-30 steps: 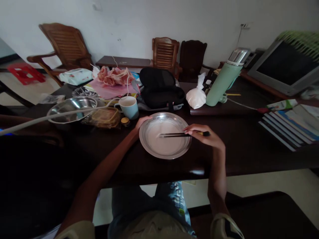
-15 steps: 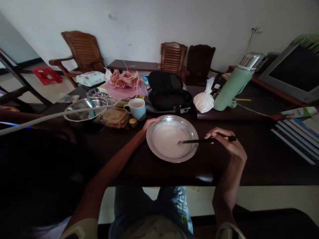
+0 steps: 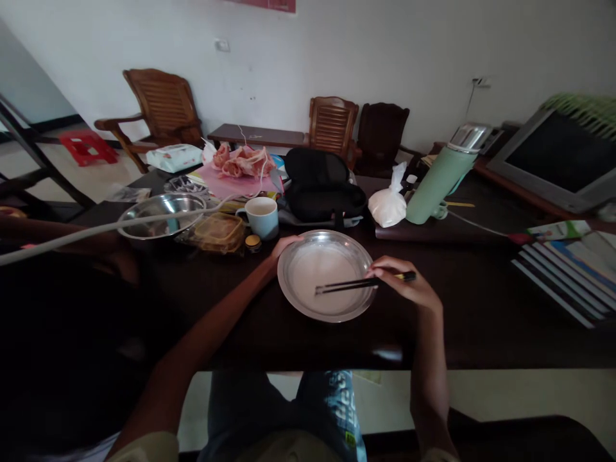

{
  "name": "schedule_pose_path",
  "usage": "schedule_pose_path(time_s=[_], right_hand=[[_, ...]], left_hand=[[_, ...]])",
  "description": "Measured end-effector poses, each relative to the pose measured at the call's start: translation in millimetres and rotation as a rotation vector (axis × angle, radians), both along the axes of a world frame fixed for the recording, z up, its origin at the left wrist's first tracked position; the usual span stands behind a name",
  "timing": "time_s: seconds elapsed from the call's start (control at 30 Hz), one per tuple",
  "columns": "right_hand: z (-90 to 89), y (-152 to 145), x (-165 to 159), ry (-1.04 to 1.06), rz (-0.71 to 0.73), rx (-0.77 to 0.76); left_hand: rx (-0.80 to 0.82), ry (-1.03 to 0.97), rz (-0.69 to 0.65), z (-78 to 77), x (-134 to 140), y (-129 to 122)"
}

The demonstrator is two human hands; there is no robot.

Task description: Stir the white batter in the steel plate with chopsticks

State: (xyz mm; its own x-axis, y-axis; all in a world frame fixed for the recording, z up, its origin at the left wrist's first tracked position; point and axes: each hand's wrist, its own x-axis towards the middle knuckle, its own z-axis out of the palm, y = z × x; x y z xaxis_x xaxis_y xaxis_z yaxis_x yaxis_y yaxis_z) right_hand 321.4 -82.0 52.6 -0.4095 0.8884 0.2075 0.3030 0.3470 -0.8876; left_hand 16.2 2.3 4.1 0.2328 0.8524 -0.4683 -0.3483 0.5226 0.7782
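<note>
A shallow metal basin holding a pale, milky liquid rests on the dark table in front of me. My left hand is closed on its upper left rim, the fingertips partly out of sight. Dark chopsticks with a gold band near the top are pinched in my right hand, at the basin's right side. Their tips point left over the liquid, slightly apart; whether they touch it I cannot tell.
Behind the basin stand a light mug, a small jar and a black case. A tied bag of white powder and a green thermos are beyond. Another metal bowl and a person's dark-clothed body are left.
My right hand has moved left with the chopsticks, carrying their tips further across the basin. Both sticks now show apart. My left hand keeps its hold on the rim; the camera view has shifted slightly.
</note>
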Motion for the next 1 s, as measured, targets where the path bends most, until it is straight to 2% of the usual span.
schedule_pose_path(time_s=[0.1, 0.17, 0.37, 0.53, 0.7, 0.87, 1.0], right_hand=[[1.5, 0, -1, -0.056, -0.092, 0.069], [2.3, -1, 5, -0.031, -0.142, 0.063], [-0.4, 0, -6, -0.002, 0.023, -0.014], [5.3, -2, 2, -0.042, -0.162, 0.073], [5.5, -2, 1, -0.036, 0.017, 0.007], [-0.4, 3, -2, -0.078, -0.071, 0.069], [2.3, 1, 4, -0.075, 0.083, -0.003]], left_hand=[[-0.004, -0.008, -0.004, -0.1, 0, 0], [-0.010, -0.002, 0.000, 1.1, 0, -1], [-0.009, 0.010, 0.011, 6.9, 1, -4], [-0.008, -0.008, 0.000, 7.6, 2, -5], [0.013, -0.022, -0.004, 5.8, 2, -3], [0.016, -0.034, -0.016, 7.3, 2, -4], [0.016, -0.038, -0.016, 3.4, 0, -3]])
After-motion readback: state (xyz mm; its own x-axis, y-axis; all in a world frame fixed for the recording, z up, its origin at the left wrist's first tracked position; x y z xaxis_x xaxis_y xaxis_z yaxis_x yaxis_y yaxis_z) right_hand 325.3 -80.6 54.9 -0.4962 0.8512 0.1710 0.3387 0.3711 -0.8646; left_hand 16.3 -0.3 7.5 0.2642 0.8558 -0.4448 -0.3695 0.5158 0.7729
